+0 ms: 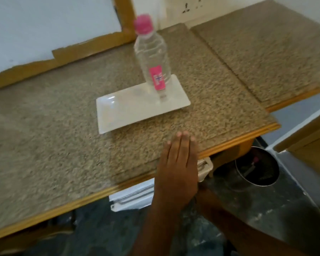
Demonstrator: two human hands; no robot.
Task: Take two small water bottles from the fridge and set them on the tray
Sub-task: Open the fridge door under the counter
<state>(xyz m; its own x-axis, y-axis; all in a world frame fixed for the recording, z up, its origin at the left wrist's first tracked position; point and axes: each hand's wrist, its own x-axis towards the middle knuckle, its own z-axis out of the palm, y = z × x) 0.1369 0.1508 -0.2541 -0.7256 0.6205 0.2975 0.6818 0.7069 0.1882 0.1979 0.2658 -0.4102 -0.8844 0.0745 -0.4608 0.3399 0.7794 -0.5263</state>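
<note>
Bottle (151, 54) with its pink cap stands upright on the white tray (129, 109) on your desk (44, 126), well apart from your flat, released hand (177, 163) hovering at the near desk edge

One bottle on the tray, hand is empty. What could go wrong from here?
1. The water bottle stands near the right end of the white tray, close to its rim; placing a second one beside it might knock it over.
2. The tray lies fairly near the counter's front edge, so a push could slide it toward the drop.
3. The hand, flat and empty over that edge, may clip the tray when it comes back loaded.
</note>
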